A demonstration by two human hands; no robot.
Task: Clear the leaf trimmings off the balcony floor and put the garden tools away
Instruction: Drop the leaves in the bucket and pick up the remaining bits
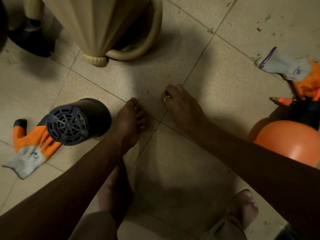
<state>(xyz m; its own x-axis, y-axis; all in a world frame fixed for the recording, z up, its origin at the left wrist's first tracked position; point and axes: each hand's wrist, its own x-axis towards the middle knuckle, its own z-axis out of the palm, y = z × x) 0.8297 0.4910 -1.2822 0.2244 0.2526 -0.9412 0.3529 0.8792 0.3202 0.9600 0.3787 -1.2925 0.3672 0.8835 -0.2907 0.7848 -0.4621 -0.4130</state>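
Note:
My left hand (131, 118) hovers low over the tiled floor (216, 101) with its fingers curled into a fist; whatever is inside is hidden. My right hand (178, 101), wearing a ring, has its fingertips curled down onto the floor and pinches a small dark leaf bit. Small green leaf trimmings (256, 58) are scattered on the tiles at the upper right. A dark round blower (78, 122) lies just left of my left hand, on top of an orange-and-grey glove (31, 149). A second glove (290, 70) and orange-handled pruners (285, 101) lie at the right.
An orange sprayer tank (290, 141) sits beside my right forearm. A beige folded parasol with its foot (95, 59) and a coiled hose (143, 47) stand at the top. My feet in sandals (245, 208) are at the bottom. A dark shoe (32, 40) lies top left.

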